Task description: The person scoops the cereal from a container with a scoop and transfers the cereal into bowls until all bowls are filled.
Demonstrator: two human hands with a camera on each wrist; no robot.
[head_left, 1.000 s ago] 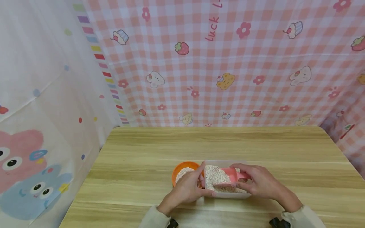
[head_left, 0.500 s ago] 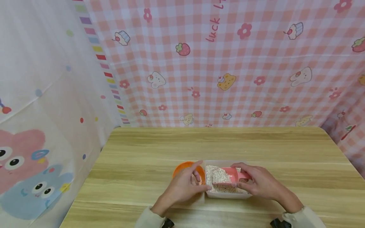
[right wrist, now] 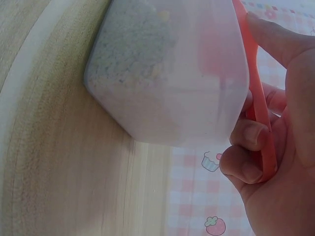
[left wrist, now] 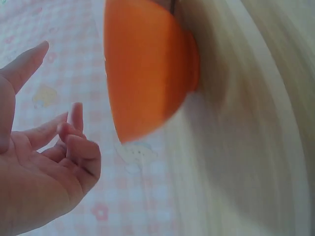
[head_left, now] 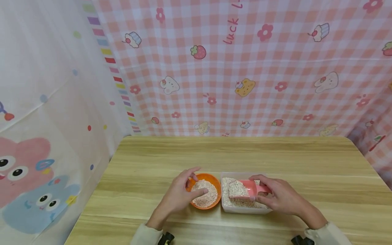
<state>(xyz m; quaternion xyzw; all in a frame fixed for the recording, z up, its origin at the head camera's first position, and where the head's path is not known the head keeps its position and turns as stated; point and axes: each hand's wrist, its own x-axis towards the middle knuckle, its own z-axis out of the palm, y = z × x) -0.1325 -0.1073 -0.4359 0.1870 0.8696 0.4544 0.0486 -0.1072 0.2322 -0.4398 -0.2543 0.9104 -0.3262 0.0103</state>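
My right hand [head_left: 284, 196] grips the handle of a pink scoop [head_left: 250, 188], its fingers curled round it. Heaped with pale flakes like oats, the scoop sits inside a translucent rectangular container [head_left: 245, 210] of the same flakes. From the right wrist view, the handle [right wrist: 262, 123] runs through the curled fingers beside the container wall [right wrist: 187, 113]. My left hand [head_left: 177, 194] hovers at the left side of an orange bowl [head_left: 214, 180] holding flakes, thumb over its opening. In the left wrist view its fingers are loosely bent and apart from the bowl [left wrist: 142, 69].
The bowl and container stand side by side on a wood-grain table [head_left: 171, 153]. A pink checked cloth [head_left: 183, 68] hangs behind the table's far edge, and a white printed cloth [head_left: 70, 102] hangs at the left.
My left hand has let go of the container's left end and moved left to the bowl. The scoop has risen slightly within the container, and its heap of flakes now shows clearly.
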